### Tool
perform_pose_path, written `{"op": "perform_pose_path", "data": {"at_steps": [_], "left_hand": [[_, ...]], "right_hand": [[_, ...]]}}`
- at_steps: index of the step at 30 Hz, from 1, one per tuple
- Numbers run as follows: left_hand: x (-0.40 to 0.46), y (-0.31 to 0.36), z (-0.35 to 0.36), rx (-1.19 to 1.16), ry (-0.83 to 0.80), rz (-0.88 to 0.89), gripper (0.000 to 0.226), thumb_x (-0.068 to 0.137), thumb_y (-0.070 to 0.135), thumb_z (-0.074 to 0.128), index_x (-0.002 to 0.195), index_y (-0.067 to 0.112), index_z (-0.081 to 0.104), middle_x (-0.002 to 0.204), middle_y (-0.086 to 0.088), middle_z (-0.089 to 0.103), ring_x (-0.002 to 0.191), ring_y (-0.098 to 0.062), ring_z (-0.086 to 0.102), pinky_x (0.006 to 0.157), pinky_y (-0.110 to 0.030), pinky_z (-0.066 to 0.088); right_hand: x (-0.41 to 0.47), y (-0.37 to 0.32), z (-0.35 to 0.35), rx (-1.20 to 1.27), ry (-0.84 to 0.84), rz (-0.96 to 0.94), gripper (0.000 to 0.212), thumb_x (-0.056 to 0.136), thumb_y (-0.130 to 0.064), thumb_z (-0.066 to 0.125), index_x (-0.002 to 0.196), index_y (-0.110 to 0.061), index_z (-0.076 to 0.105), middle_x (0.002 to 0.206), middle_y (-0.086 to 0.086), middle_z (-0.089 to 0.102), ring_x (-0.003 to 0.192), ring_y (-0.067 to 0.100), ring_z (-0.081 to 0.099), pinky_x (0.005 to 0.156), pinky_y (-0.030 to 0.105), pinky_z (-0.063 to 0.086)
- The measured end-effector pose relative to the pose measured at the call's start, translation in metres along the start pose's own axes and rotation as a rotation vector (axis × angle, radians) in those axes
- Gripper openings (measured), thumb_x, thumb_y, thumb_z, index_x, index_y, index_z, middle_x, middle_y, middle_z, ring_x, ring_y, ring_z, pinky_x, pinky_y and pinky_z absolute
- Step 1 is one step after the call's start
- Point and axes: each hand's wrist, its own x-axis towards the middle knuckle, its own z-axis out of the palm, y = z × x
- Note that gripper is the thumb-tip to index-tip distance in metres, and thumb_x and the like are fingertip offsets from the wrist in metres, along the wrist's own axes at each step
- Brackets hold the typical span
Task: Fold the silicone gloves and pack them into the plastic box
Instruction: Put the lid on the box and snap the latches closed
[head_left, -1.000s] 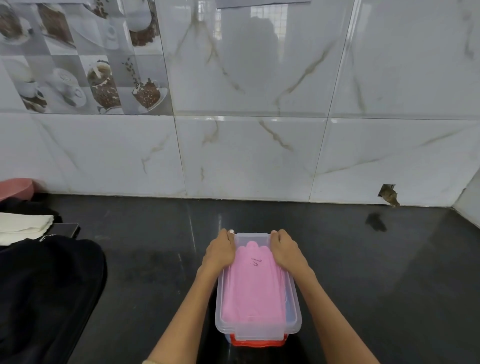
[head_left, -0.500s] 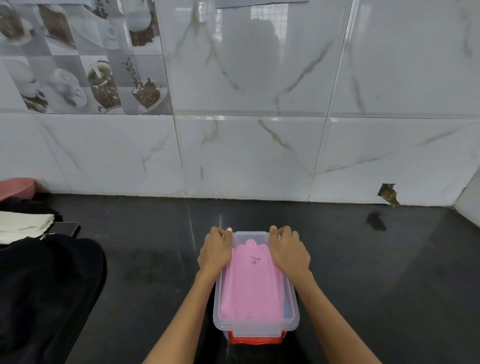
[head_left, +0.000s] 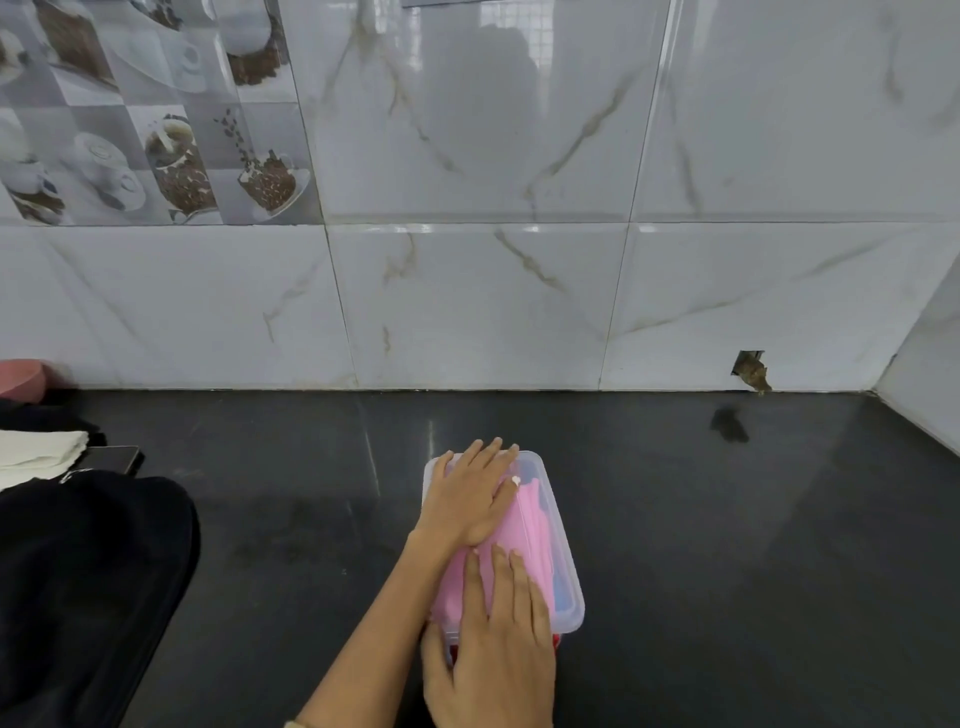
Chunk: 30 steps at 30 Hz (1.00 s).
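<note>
At the 6 o'clock edge of the dark bench, the clear plastic box stands with the pink silicone gloves packed inside. The left hand lies flat, fingers straight, on the box's far end at 12 o'clock. The right hand lies flat on the near end, fingers spread. At 9 o'clock lie dark cloth and a white towel.

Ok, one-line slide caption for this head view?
Both hands, left hand and right hand, press flat on the lidded plastic box holding pink gloves.
</note>
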Motion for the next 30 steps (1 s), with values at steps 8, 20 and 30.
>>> {"op": "perform_pose_path", "data": {"at_steps": [8, 20, 30], "left_hand": [[-0.014, 0.011, -0.004, 0.122, 0.118, -0.295, 0.052, 0.098, 0.042, 0.023, 0.146, 0.023, 0.022, 0.151, 0.001, 0.033, 0.132, -0.021, 0.036, 0.106, -0.042, 0.026], [-0.058, 0.043, 0.004, -0.073, 0.302, -0.537, 0.048, 0.095, 0.022, 0.035, 0.142, 0.018, 0.026, 0.129, -0.004, 0.042, 0.104, -0.017, 0.051, 0.088, -0.030, 0.039], [-0.073, 0.046, 0.012, -0.754, 0.516, -0.521, 0.038, 0.096, 0.008, 0.036, 0.132, 0.016, 0.045, 0.115, 0.005, 0.031, 0.087, -0.012, 0.051, 0.065, -0.015, 0.038]], "right_hand": [[0.013, 0.061, -0.013, 0.089, -0.162, -0.011, 0.061, 0.079, -0.045, 0.020, 0.140, -0.044, 0.029, 0.151, -0.011, 0.022, 0.146, 0.018, 0.006, 0.115, 0.036, -0.013], [0.085, 0.154, -0.025, 0.100, -0.368, 0.177, 0.048, 0.100, -0.040, 0.015, 0.146, -0.044, 0.001, 0.158, -0.016, -0.004, 0.145, 0.024, -0.014, 0.113, 0.057, -0.007], [0.087, 0.160, -0.029, 0.252, -0.389, 0.090, 0.047, 0.102, -0.033, 0.023, 0.147, -0.038, 0.012, 0.159, -0.010, 0.000, 0.147, 0.017, -0.001, 0.116, 0.052, 0.006]]}}
